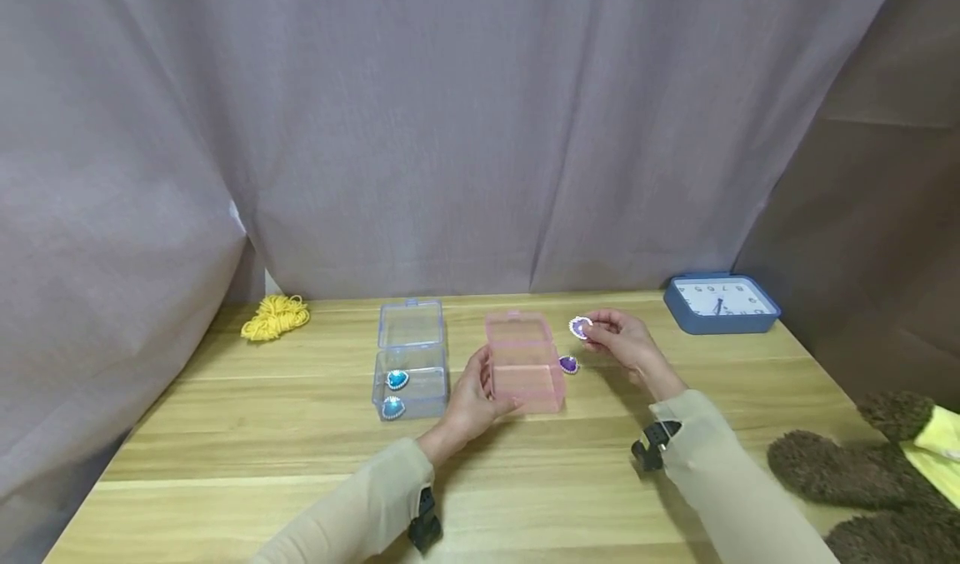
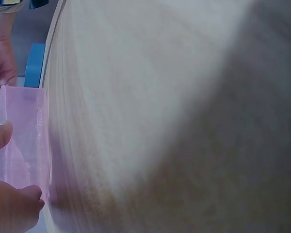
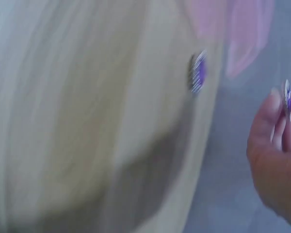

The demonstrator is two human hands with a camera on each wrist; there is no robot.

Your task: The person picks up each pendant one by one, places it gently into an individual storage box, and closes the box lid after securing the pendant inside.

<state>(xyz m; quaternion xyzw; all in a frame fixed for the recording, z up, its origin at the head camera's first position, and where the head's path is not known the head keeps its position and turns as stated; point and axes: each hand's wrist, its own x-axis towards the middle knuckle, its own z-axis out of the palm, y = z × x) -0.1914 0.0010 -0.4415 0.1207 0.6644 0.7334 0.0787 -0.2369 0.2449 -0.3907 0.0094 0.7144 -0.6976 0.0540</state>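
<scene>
My left hand [image 1: 472,401] grips the left side of an open, clear pink plastic box [image 1: 536,389], its thumb at the front edge. In the left wrist view the thumb and fingers lie against the pink wall [image 2: 26,136]. Right of the box, my right hand [image 1: 626,343] pinches a purple heart-shaped gem [image 1: 580,326] with a silvery rim between thumb and fingers, raised over the table. A second purple heart gem [image 1: 569,365] lies on the table by the pink box's right side, and the right wrist view shows this tabletop gem [image 3: 198,73] edge-on.
Left of the pink box stands an open clear blue box [image 1: 427,406] with two blue heart gems [image 1: 397,379]. Yellow cord [image 1: 275,318] lies bundled at the back left. A blue clock [image 1: 722,306] is at the back right. Brown fuzzy plush limbs [image 1: 825,468] reach over the right edge.
</scene>
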